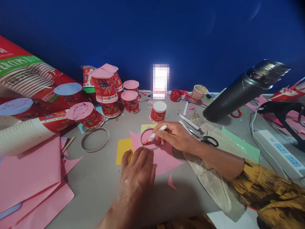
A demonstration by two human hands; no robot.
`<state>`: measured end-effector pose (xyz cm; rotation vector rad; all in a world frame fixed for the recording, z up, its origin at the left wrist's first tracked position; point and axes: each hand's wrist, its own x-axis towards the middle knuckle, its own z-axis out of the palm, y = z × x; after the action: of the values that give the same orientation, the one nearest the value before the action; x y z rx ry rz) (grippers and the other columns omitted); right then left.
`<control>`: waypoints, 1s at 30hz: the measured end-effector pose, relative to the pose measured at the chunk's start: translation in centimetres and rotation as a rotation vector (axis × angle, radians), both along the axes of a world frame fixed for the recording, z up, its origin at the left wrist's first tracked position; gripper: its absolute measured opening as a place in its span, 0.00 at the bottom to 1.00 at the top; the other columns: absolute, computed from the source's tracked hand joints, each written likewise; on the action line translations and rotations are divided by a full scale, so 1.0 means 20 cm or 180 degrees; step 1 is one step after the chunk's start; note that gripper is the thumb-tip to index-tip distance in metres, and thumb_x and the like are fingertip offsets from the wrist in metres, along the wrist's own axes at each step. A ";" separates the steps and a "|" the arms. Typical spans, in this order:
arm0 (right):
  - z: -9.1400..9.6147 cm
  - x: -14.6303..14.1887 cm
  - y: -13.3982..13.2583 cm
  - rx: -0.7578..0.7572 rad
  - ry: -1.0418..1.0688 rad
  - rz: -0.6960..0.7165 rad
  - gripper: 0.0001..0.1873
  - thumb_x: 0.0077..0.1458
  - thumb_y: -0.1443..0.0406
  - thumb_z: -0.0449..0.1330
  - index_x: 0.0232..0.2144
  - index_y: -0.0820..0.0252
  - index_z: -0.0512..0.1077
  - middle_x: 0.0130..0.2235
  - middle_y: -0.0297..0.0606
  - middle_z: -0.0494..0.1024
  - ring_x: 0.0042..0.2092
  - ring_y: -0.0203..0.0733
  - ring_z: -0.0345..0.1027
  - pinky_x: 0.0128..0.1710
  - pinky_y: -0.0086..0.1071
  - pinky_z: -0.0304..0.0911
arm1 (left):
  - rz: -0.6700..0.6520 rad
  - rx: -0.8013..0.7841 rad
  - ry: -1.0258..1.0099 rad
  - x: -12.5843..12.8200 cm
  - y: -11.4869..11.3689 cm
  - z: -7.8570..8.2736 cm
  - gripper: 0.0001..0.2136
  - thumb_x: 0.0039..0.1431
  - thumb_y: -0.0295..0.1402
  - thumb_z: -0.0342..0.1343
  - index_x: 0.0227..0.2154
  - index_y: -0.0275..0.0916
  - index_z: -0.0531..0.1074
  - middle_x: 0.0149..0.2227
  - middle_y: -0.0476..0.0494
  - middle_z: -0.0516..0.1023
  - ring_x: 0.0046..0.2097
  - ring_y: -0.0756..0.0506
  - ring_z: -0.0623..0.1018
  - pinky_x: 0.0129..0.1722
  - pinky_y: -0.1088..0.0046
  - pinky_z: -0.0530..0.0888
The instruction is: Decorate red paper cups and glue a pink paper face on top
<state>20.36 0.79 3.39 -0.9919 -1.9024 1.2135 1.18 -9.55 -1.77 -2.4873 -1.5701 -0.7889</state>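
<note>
My right hand grips a white and red marker pen, its tip slanting down to the left at the inner edge of a small ring. The ring lies on a cut piece of pink paper. Flat on the paper, my left hand has its fingers stretched out and their tips at the ring's near edge. Yellow paper sticks out from under the pink sheet on the left. Just beyond stands a red paper cup, upside down with its pale base up.
Red cups with pink discs stand at the back left, near a larger ring. Pink sheets lie front left. Scissors, a cloth, a black flask and a power strip are on the right.
</note>
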 end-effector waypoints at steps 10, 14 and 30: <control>0.16 -0.01 0.05 0.0155 -0.0935 0.0113 0.19 0.73 0.57 0.57 0.29 0.59 0.71 0.26 0.32 0.79 0.26 0.34 0.70 0.33 0.28 0.60 | -0.0102 -0.0172 0.0146 -0.02 0.00 0.02 0.11 0.69 0.26 0.55 0.50 0.40 0.74 0.47 0.38 0.84 0.52 0.36 0.81 0.60 0.49 0.65; 0.26 -0.06 0.08 0.0435 -0.1773 0.0200 0.20 0.72 0.61 0.57 0.25 0.59 0.69 0.28 0.35 0.81 0.29 0.36 0.69 0.32 0.30 0.54 | -0.0126 -0.0166 0.0218 -0.02 0.00 0.03 0.10 0.71 0.26 0.53 0.52 0.39 0.72 0.47 0.37 0.84 0.52 0.36 0.81 0.60 0.48 0.64; 0.33 -0.26 0.16 0.1667 -0.3481 0.0556 0.12 0.71 0.66 0.56 0.41 0.64 0.79 0.37 0.51 0.85 0.43 0.55 0.80 0.37 0.38 0.62 | -0.0125 -0.0221 0.0194 -0.02 -0.01 0.03 0.11 0.70 0.26 0.53 0.52 0.38 0.72 0.49 0.37 0.84 0.53 0.35 0.81 0.60 0.47 0.63</control>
<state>15.12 3.92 10.09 -1.3205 -2.9515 0.1085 0.71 -9.70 -1.19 -2.5722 -1.5590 -0.6678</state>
